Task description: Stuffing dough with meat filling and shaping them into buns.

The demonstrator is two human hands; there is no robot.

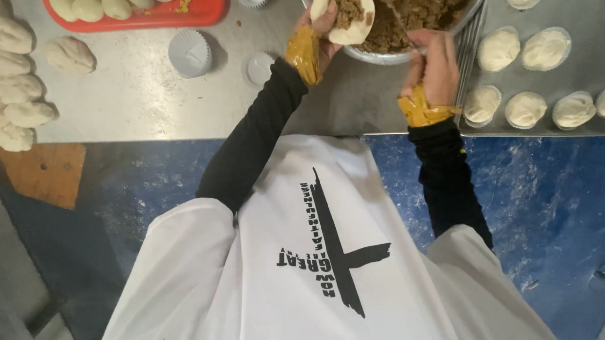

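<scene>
Left hand point(319, 32) cups a flat dough round point(341, 13): pale, smooth, approx. oval, w/ a brown minced filling lump at centre. Right hand point(431, 62) grips a spoon handle point(422, 50); spoon reaches up-left into the metal bowl point(386, 56) of the same brown filling, directly behind the dough. Right of that hand: tray point(603, 62) w/ filled buns in paper cups.

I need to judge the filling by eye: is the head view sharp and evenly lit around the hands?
Head view: light is even and soft, with faint sheen on the grey steel table; the left hand and its round white dough disc look fairly sharp; the right hand is slightly blurred; the round metal bowl is cut by the top edge.
</scene>
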